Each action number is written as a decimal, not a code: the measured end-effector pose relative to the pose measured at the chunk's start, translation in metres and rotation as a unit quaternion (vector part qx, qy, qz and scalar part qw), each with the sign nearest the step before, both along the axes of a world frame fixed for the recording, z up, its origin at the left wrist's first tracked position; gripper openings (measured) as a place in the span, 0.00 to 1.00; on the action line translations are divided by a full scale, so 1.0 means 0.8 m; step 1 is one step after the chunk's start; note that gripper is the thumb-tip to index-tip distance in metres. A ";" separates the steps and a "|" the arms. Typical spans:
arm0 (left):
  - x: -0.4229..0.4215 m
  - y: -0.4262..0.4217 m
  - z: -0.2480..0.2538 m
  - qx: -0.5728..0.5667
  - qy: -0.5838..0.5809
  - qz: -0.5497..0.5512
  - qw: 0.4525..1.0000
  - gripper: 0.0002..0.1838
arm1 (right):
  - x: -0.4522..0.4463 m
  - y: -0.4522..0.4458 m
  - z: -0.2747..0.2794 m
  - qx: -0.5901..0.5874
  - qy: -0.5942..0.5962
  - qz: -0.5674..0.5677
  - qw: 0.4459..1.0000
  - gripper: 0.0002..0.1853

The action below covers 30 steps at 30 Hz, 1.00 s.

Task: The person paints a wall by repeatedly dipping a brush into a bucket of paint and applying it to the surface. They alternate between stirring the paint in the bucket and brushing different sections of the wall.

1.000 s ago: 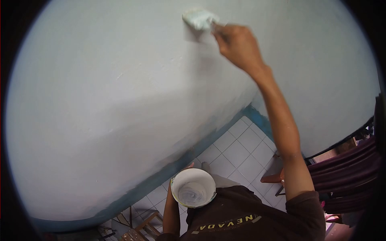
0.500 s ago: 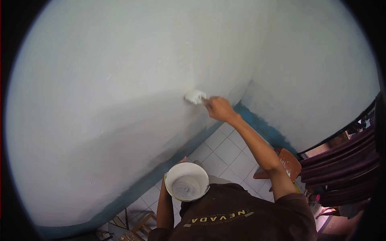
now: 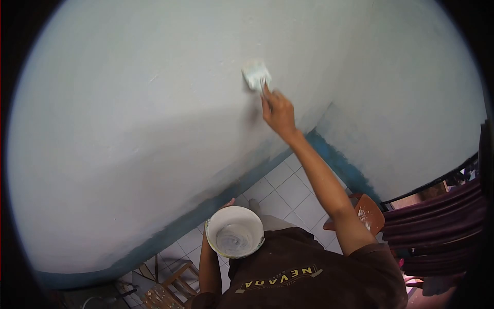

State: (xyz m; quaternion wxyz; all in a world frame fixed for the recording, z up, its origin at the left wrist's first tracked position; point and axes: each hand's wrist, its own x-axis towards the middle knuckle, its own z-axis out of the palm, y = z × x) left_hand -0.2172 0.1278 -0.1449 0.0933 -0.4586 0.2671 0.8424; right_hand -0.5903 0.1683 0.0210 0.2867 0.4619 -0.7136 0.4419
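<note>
My right hand (image 3: 279, 112) is closed around the handle of a wide paintbrush (image 3: 256, 75), whose bristles are coated in white paint and lie against the pale wall (image 3: 180, 92). Close to my chest is a white paint bucket (image 3: 235, 232) with a little whitish paint in the bottom. My left hand (image 3: 230, 203) supports it from the far side; only some fingertips show past the rim, and the rest is hidden behind the bucket.
A blue band (image 3: 206, 211) runs along the wall's base, above white floor tiles (image 3: 293, 191). An orange-brown paint-spattered chair (image 3: 368, 213) stands at right, near dark maroon curtains (image 3: 432, 221). Wooden furniture (image 3: 172, 286) is at lower left.
My right hand has moved the paintbrush upward along the wall, and its bristles now point up. The bucket has stayed by my chest, shifting only slightly in view.
</note>
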 end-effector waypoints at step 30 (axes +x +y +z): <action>0.011 0.020 -0.025 -0.233 0.106 0.077 0.964 0.28 | 0.115 0.010 -0.217 0.218 -0.128 0.092 0.963 0.25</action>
